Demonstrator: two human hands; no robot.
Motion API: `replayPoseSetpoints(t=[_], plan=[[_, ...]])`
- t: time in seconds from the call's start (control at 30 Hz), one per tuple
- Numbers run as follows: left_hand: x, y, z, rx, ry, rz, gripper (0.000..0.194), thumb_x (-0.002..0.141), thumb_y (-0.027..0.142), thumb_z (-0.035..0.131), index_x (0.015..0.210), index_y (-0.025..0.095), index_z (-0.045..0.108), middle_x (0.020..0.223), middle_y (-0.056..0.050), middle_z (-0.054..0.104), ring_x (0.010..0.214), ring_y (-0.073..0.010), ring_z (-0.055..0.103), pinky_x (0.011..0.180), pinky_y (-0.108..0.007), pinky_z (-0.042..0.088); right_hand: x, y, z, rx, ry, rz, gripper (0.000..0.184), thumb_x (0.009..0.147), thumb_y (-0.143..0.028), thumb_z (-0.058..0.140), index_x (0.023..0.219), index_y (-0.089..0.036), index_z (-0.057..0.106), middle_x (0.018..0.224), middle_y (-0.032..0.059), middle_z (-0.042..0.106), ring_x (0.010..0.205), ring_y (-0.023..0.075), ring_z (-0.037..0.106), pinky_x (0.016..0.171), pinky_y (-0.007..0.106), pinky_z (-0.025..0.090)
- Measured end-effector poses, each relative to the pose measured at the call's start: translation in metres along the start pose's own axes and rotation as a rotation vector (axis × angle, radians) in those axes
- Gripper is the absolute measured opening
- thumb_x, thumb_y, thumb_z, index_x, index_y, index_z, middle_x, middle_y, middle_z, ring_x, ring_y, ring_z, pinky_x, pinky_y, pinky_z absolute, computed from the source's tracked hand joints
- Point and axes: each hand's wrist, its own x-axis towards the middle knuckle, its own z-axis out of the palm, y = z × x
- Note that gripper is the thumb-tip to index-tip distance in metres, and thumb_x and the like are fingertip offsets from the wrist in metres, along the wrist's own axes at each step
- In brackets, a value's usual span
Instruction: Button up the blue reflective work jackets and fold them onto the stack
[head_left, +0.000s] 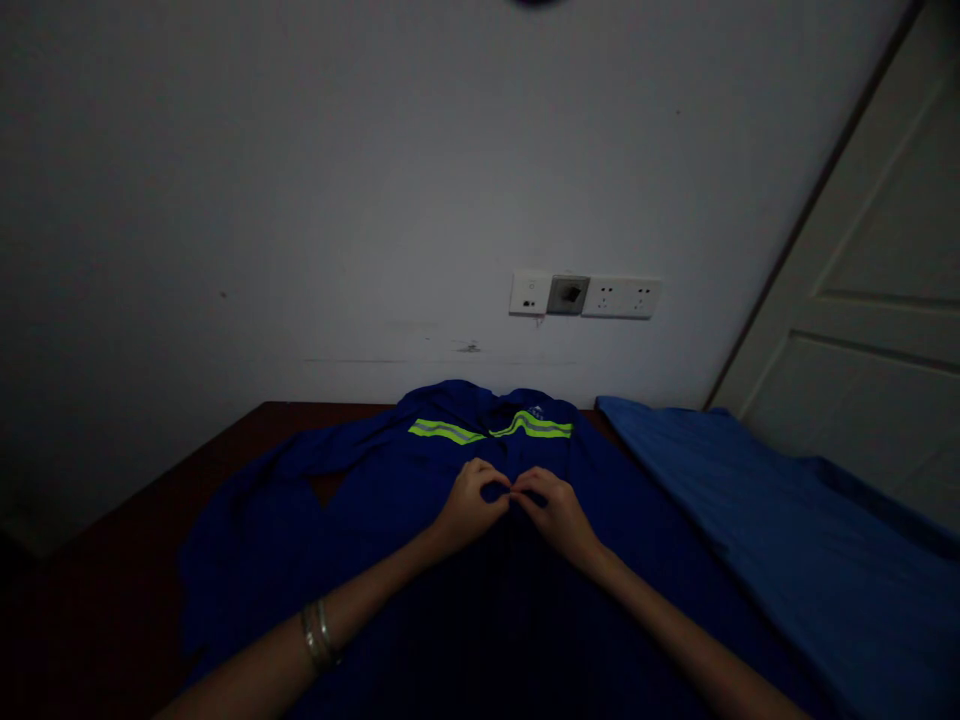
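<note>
a dark blue jacket [390, 500] lies spread front up on a dark red table [259, 425], its collar [491, 402] at the far end by the wall [337, 200] and one sleeve [315, 452] reaching out to the left. the left hand [472, 503] and the right hand [555, 510] meet over the middle of the chest, just nearer than the reflective stripes. each has thumb and forefinger closed in a pinch, the tips touching or nearly so, and they seem to be clamped on the jacket's front edge; whether a button or a zip sits between them is too small and dark to tell.

as for progress, laying out looks done: the jacket is open to view and roughly flat. the front work looks partway. the left stripe [446, 431] and the right stripe [544, 427] come close at the centre line but do not run level, and the right one bends. the near part of the front is lost in shadow, so how much of it is fastened cannot be told. a lighter blue cloth [765, 510] lies to the right, touched by neither hand.
</note>
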Motion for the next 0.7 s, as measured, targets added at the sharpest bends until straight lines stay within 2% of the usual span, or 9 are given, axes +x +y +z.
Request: replayPoseSetpoints(t=[0.1,0.2,0.37,0.7], plan=[[-0.004,0.003,-0.003,0.246,-0.023,0.084,0.016,0.069,0.018,0.062,0.083,0.018,0.068,0.096,-0.007,0.054,0.095,-0.0214,0.047,0.086,-0.037,0.038,0.000,-0.001,0.000,0.001,0.006,-0.007,0.009,0.079,-0.016,0.056,0.078,-0.020,0.063,0.083,0.0038,0.063,0.082,0.0171,0.058,0.075,0.031,0.045],[-0.005,-0.002,-0.004,0.348,-0.086,0.094,0.021,0.070,0.021,0.063,0.090,0.021,0.069,0.101,-0.008,0.052,0.097,-0.0223,0.045,0.086,-0.038,0.037,0.000,-0.002,0.000,0.003,-0.002,-0.014,0.009,0.080,-0.017,0.056,0.077,-0.020,0.063,0.083,0.0035,0.063,0.081,0.0164,0.058,0.074,0.031,0.045],[-0.002,-0.010,-0.004,0.358,-0.150,0.041,0.017,0.075,0.025,0.060,0.089,0.024,0.070,0.098,-0.005,0.054,0.096,-0.0205,0.045,0.086,-0.037,0.036,0.000,-0.003,-0.001,-0.022,-0.010,-0.024,0.009,0.080,-0.017,0.055,0.077,-0.020,0.063,0.082,0.0032,0.062,0.080,0.0164,0.057,0.073,0.031,0.045],[0.001,-0.013,-0.002,0.344,-0.167,-0.066,0.013,0.078,0.027,0.059,0.083,0.025,0.070,0.096,-0.002,0.058,0.095,-0.0193,0.046,0.082,-0.035,0.033,0.001,-0.005,-0.006,-0.212,-0.072,-0.135,0.009,0.082,-0.015,0.053,0.081,-0.020,0.060,0.083,0.0034,0.062,0.082,0.0170,0.054,0.073,0.031,0.043]])
